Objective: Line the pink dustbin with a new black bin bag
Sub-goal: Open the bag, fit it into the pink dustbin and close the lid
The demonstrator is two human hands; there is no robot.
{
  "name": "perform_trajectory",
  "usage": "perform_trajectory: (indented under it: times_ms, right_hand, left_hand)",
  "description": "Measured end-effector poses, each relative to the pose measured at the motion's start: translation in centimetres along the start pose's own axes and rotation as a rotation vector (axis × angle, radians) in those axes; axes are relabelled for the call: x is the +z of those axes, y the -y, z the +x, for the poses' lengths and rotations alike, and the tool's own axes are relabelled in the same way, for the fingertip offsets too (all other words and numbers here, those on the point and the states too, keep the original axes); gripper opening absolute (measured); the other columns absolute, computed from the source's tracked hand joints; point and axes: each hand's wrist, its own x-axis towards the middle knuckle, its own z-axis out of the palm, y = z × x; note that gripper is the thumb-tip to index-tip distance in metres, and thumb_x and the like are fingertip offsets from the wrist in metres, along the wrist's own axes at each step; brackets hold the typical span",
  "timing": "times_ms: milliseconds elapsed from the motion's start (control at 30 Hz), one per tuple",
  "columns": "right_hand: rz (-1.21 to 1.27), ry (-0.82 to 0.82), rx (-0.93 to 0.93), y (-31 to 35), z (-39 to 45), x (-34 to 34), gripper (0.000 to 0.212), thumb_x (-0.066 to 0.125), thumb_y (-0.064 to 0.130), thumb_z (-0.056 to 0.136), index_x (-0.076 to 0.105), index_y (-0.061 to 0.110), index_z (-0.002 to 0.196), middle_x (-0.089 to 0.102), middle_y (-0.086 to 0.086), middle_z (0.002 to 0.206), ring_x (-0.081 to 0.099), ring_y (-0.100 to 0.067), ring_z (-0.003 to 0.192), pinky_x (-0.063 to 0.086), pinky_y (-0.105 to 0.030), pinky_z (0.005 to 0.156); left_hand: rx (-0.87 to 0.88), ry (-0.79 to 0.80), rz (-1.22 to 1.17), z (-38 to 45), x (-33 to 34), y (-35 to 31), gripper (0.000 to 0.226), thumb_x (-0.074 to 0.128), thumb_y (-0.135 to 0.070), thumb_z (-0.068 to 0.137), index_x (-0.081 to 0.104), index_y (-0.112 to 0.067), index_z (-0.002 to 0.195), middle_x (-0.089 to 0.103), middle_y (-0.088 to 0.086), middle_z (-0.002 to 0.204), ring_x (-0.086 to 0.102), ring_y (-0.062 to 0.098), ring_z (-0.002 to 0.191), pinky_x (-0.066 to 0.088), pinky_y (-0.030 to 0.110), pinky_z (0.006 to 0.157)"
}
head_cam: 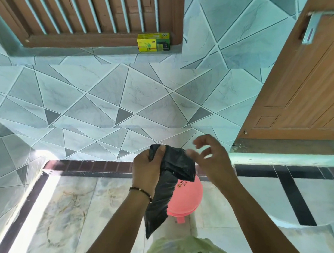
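Black bin bag point(170, 165) clamped in left hand point(147, 170), long axis hanging down; right hand point(211, 158) open, just beside its top fold; pink dustbin point(188, 199) on floor directly below

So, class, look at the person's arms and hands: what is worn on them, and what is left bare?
The left hand has a thin bracelet of dark beads with a few pale ones at the wrist. The right hand wears nothing: no ring, watch or glove. Both forearms are bare; light green clothing shows below.

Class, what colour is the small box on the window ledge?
Yellow and green box, seen in the head view.
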Motion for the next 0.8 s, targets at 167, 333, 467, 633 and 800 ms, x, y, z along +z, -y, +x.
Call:
perform_trajectory:
  times_ms: [167,333,467,633,800]
  right_hand:
    - [-0.119,0.173,-0.187,1.6,-0.8,2.5,0.016,0.075,0.020,0.070,0.060,0.023,0.072,0.059,0.007,0.073,0.053,-0.010,0.062,0.045,-0.025,0.062]
    - [-0.061,0.032,-0.167,1.5,-0.4,2.8,0.010,0.067,0.009,0.077,0.062,0.009,0.069,0.060,0.000,0.060,0.053,-0.011,0.053,0.040,-0.015,0.053]
    - [0.013,-0.130,-0.045,1.1,0.5,2.2,0.012,0.061,0.012,0.083,0.059,0.011,0.072,0.064,-0.007,0.064,0.062,-0.020,0.051,0.049,-0.026,0.054]
    - [0.776,-0.162,0.206,1.5,1.4,-0.3,0.016,0.050,0.003,0.090,0.050,0.008,0.075,0.057,-0.003,0.052,0.061,-0.017,0.040,0.048,-0.024,0.041]
    - [0.817,-0.158,0.260,1.8,1.5,0.7,0.016,0.048,0.007,0.092,0.049,0.011,0.076,0.059,-0.010,0.069,0.061,-0.014,0.049,0.050,-0.027,0.050]
  left_hand:
    - [0.048,0.024,0.019,-0.1,0.3,-0.8,0.040,0.064,-0.048,0.069,0.061,-0.009,0.059,0.056,0.006,0.056,0.051,0.021,0.059,0.052,0.052,0.066]
    - [0.028,0.085,-0.016,0.2,-0.1,-0.8,0.037,0.063,-0.042,0.081,0.068,-0.007,0.072,0.067,0.020,0.072,0.061,0.029,0.068,0.055,0.049,0.072]
    - [0.074,0.073,0.054,0.9,-1.1,-0.6,0.050,0.054,-0.046,0.087,0.060,-0.001,0.066,0.058,0.017,0.065,0.053,0.032,0.064,0.053,0.045,0.064]
    - [0.088,-0.034,0.050,2.6,-3.3,0.1,0.042,0.054,-0.037,0.089,0.069,0.000,0.078,0.062,0.006,0.066,0.054,0.014,0.061,0.048,0.020,0.054]
    - [0.113,0.041,0.446,3.0,-3.3,1.5,0.033,0.058,-0.041,0.085,0.062,-0.009,0.094,0.062,0.005,0.090,0.061,0.024,0.086,0.045,0.029,0.070]
